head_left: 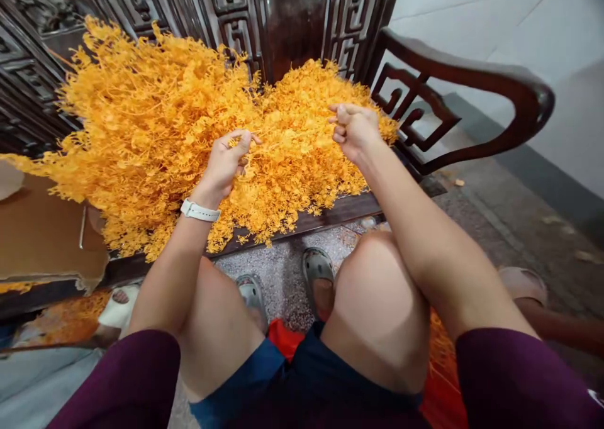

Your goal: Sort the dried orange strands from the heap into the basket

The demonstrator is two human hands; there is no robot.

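A big heap of orange plastic sprigs (155,127) lies on the seat of a dark carved wooden bench (330,212) in front of me. My left hand (227,160), with a white watch on the wrist, pinches a thin orange sprig at the middle of the heap. My right hand (355,129) has its fingers curled around orange strands at the heap's right side. Both hands rest on top of the heap.
The bench's curved armrest (476,80) sticks out at the right. A brown cardboard sheet (42,234) lies at the left. My knees and sandalled feet (317,272) are below, on a speckled floor. Another person's foot (521,284) shows at the right. More orange pieces lie by my right thigh.
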